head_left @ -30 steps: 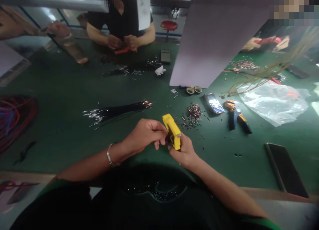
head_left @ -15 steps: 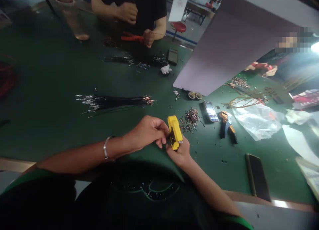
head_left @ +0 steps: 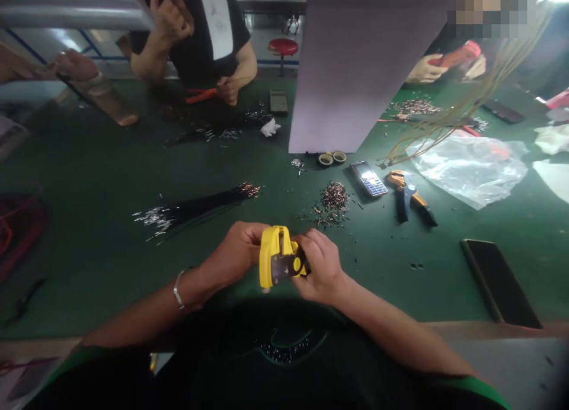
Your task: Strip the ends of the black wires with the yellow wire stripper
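A green-topped workbench (head_left: 102, 161) is spread out ahead of both hands. Far beyond the hands, orange-handled pliers (head_left: 200, 95) are gripped by a co-worker's hand (head_left: 229, 91). Ahead of the right hand and well to its side, a clear plastic bag (head_left: 466, 170) is laid on the bench, while a black smartphone (head_left: 500, 282) is placed well to the right of that hand. A bundle of black wires (head_left: 195, 208) with bright metal ends lies just ahead of the left hand. Ahead of the right hand are found an orange-and-blue wire stripper (head_left: 409, 197), a keypad mobile phone (head_left: 368, 179) and a heap of small metal terminals (head_left: 334, 199), the heap being nearest.

A yellow hand tool (head_left: 278, 259) with a dark metal plate is held between the hands, close to the near bench edge. It is firmly grasped by both: its left part is enclosed by the left hand (head_left: 235, 253), and its right end is wrapped by the curled fingers of the right hand (head_left: 322, 265). A metal bracelet (head_left: 178, 290) is worn on the left wrist.
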`<state>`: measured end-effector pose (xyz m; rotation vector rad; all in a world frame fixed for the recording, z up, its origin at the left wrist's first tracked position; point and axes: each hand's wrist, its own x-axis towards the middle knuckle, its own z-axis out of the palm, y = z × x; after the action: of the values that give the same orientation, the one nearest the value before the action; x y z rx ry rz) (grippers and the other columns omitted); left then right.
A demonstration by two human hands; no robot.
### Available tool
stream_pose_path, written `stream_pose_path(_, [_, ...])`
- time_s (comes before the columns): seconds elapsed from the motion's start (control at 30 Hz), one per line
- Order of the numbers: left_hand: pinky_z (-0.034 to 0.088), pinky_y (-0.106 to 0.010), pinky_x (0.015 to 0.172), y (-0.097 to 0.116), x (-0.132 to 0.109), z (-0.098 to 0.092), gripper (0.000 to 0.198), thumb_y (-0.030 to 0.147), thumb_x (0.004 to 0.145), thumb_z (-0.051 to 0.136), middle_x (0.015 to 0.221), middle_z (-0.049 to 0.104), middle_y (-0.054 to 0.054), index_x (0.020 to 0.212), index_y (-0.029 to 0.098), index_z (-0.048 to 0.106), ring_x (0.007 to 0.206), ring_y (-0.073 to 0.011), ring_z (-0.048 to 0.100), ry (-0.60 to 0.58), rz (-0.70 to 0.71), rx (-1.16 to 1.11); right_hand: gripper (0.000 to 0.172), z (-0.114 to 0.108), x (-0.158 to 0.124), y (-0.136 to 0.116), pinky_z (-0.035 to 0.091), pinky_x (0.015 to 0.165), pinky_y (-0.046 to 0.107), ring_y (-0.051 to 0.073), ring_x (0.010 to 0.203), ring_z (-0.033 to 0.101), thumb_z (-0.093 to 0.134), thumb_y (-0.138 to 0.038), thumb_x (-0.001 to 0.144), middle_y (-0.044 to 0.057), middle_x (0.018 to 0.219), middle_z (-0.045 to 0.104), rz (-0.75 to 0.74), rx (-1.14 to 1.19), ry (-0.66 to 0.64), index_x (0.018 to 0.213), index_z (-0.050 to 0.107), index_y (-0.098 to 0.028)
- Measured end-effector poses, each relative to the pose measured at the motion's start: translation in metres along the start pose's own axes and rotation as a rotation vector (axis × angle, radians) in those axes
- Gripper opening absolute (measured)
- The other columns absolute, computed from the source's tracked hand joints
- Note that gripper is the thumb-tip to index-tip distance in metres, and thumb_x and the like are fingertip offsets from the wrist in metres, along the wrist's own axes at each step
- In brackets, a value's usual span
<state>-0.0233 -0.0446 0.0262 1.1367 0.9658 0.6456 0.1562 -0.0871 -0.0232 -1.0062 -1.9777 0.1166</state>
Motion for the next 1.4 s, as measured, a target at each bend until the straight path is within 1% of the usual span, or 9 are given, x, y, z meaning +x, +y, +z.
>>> stream_pose_path(0.2, [0.043,-0.019,0.052,-0.002,-0.001,-0.004,0.012,0.025,0.066,0.076,0.06,0.064,0.0,0.064,0.014,0.07,0.054,-0.0083,0.054,0.018,-0.029,0.065,0.033,0.001,-0.004,0.001,0.045,0.061,0.038,0.024,0.069,0.052,0.051,-0.016,0.071,0.009,0.079,0.055,-0.026,-0.119,-0.003,0.104,0.048,-0.017])
stream_pose_path(0.4, [0.043,-0.02,0.052,0.007,-0.001,-0.002,0.017,0.028,0.062,0.078,0.061,0.065,-0.001,0.062,0.014,0.069,0.055,-0.0102,0.056,0.029,-0.01,0.095,0.025,-0.002,-0.002,-0.001,0.043,0.059,0.035,0.023,0.067,0.051,0.049,-0.019,0.074,0.008,0.076,0.055,-0.061,-0.202,-0.016,0.099,0.051,-0.015])
stream_pose_path(0.67, [0.043,-0.019,0.052,0.013,0.0,0.002,0.011,0.026,0.062,0.076,0.06,0.066,-0.001,0.061,0.016,0.072,0.055,-0.0094,0.056,0.031,-0.007,0.084,0.019,-0.002,-0.003,-0.001,0.042,0.056,0.034,0.021,0.064,0.049,0.047,-0.017,0.073,0.007,0.071,0.056,-0.051,-0.235,-0.028,0.091,0.054,-0.014])
stream_pose_path(0.9, [0.043,-0.02,0.05,0.008,0.003,0.0,0.018,0.028,0.061,0.077,0.056,0.064,-0.001,0.055,0.014,0.066,0.051,-0.0092,0.054,0.053,-0.059,0.075,0.019,-0.002,-0.005,-0.001,0.043,0.054,0.033,0.021,0.063,0.049,0.046,-0.016,0.074,0.007,0.07,0.055,-0.057,-0.249,-0.043,0.091,0.053,-0.014])
stream_pose_path(1.03, [0.044,-0.02,0.05,0.006,0.002,0.0,0.021,0.032,0.061,0.08,0.057,0.065,0.0,0.06,0.014,0.068,0.052,-0.0092,0.056,0.049,-0.046,0.085,0.017,0.0,-0.006,0.0,0.043,0.055,0.032,0.021,0.063,0.051,0.047,-0.016,0.073,0.007,0.07,0.056,-0.025,-0.218,-0.035,0.089,0.052,-0.016])
stream_pose_path(1.13, [0.044,-0.019,0.047,0.004,0.003,0.002,0.021,0.032,0.064,0.079,0.053,0.063,0.001,0.06,0.014,0.068,0.047,-0.0082,0.054,0.019,-0.025,0.054,0.011,0.003,-0.006,0.0,0.041,0.053,0.03,0.019,0.058,0.049,0.047,-0.015,0.072,0.005,0.066,0.054,0.051,-0.101,-0.034,0.083,0.048,-0.018])
stream_pose_path(1.2, [0.044,-0.019,0.045,0.003,0.005,0.004,0.018,0.028,0.065,0.078,0.051,0.063,0.001,0.06,0.014,0.067,0.044,-0.0081,0.055,-0.012,-0.001,0.009,0.01,0.004,-0.006,-0.002,0.038,0.051,0.028,0.016,0.053,0.045,0.048,-0.017,0.071,0.001,0.063,0.052,0.154,0.022,-0.043,0.079,0.046,-0.02])
stream_pose_path(1.3, [0.043,-0.019,0.043,0.002,0.008,0.007,0.008,0.017,0.064,0.072,0.05,0.062,0.001,0.062,0.012,0.066,0.04,-0.0074,0.054,-0.019,-0.006,-0.027,0.01,0.006,-0.006,-0.004,0.035,0.048,0.024,0.011,0.048,0.04,0.05,-0.018,0.066,-0.004,0.058,0.047,0.412,0.231,-0.107,0.073,0.043,-0.021])
stream_pose_path(1.4, [0.041,-0.018,0.04,0.003,0.01,0.008,0.002,0.01,0.064,0.064,0.05,0.062,0.0,0.062,0.011,0.065,0.038,-0.0072,0.053,0.014,-0.065,-0.022,0.007,0.009,-0.006,-0.005,0.034,0.047,0.022,0.009,0.048,0.04,0.05,-0.018,0.064,-0.005,0.056,0.046,0.639,0.44,-0.178,0.068,0.044,-0.021])
